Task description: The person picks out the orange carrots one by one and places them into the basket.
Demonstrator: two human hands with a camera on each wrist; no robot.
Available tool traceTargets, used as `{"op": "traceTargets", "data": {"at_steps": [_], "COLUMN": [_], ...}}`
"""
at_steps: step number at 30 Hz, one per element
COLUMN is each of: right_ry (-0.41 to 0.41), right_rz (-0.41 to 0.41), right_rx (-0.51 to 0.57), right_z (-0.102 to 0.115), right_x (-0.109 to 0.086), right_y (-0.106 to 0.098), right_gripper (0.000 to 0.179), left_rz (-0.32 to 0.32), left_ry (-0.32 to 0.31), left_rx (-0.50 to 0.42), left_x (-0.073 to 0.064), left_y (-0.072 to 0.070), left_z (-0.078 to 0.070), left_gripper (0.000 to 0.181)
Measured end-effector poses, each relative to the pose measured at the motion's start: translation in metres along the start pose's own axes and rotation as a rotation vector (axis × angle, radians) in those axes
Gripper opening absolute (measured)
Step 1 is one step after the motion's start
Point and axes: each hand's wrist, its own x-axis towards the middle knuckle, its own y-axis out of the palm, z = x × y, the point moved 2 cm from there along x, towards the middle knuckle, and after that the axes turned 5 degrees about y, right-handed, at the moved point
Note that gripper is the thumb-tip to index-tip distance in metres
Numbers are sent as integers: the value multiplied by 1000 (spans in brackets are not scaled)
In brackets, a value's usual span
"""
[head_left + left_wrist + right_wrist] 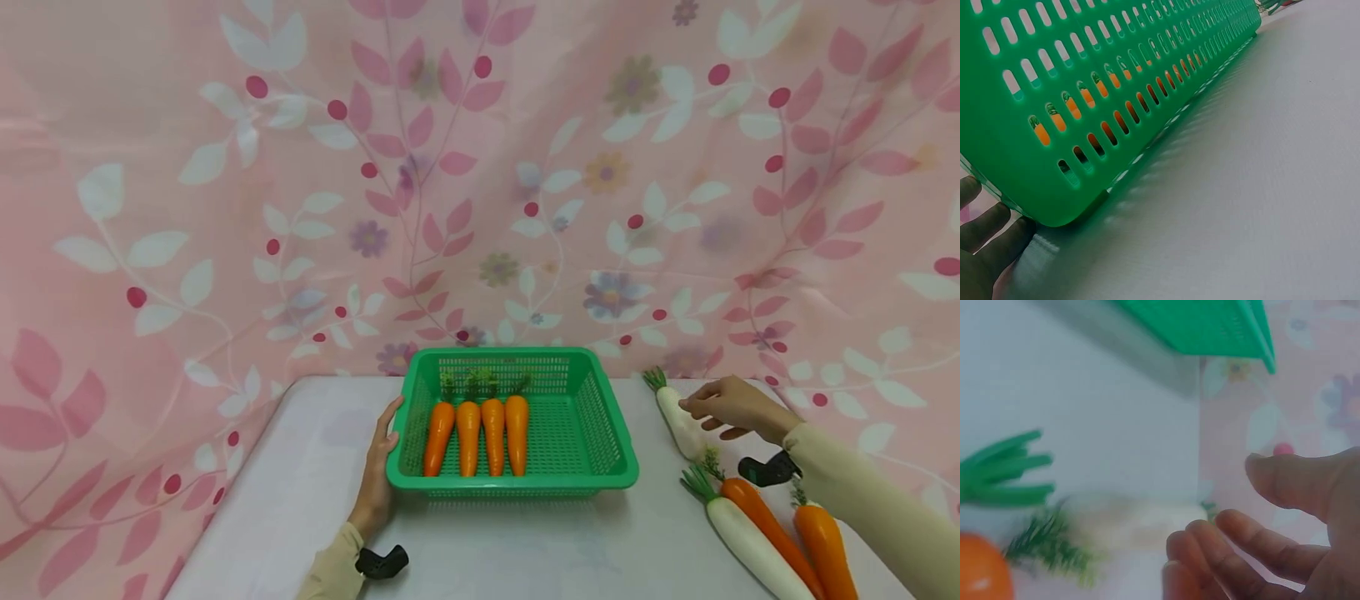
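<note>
A green plastic basket (pixel 585 482) stands on the table with several orange carrots (pixel 468 437) side by side in its left part, their green tops toward the back. My left hand (pixel 377 467) rests against the basket's left side, its fingers (pixel 985 226) extended along the outer wall. Over to the right, my right hand (pixel 738 408) hovers beside and above a white radish (pixel 681 429) with green stalks. Thumb and fingers are apart in the right wrist view, with nothing between them.
Nearer the front right lie another white radish (pixel 757 542), a carrot (pixel 772 529) alongside it and a further carrot (pixel 823 546) under the right forearm. A pink floral cloth (pixel 480 208) hangs behind the white table (pixel 300 492).
</note>
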Motion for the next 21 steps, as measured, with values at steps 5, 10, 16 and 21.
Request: {"op": "traceTargets", "data": {"at_steps": [5, 10, 16, 21], "right_ry": [52, 71, 81, 111], "right_rz": [3, -23, -39, -6], "right_rx": [-64, -161, -238, -223], "right_z": [-25, -43, -59, -72], "right_x": [-14, -29, -42, -44], "right_y": [-5, -1, 10, 17], "right_gripper": [58, 55, 58, 57], "left_rz": [5, -4, -7, -3], "left_ry": [5, -9, -19, -19], "left_rx": [-11, -1, 4, 0], "left_x": [1, -1, -1, 0], "left_y": [0, 1, 1, 2], "left_z": [1, -1, -3, -3], "left_gripper": [55, 55, 55, 56]}}
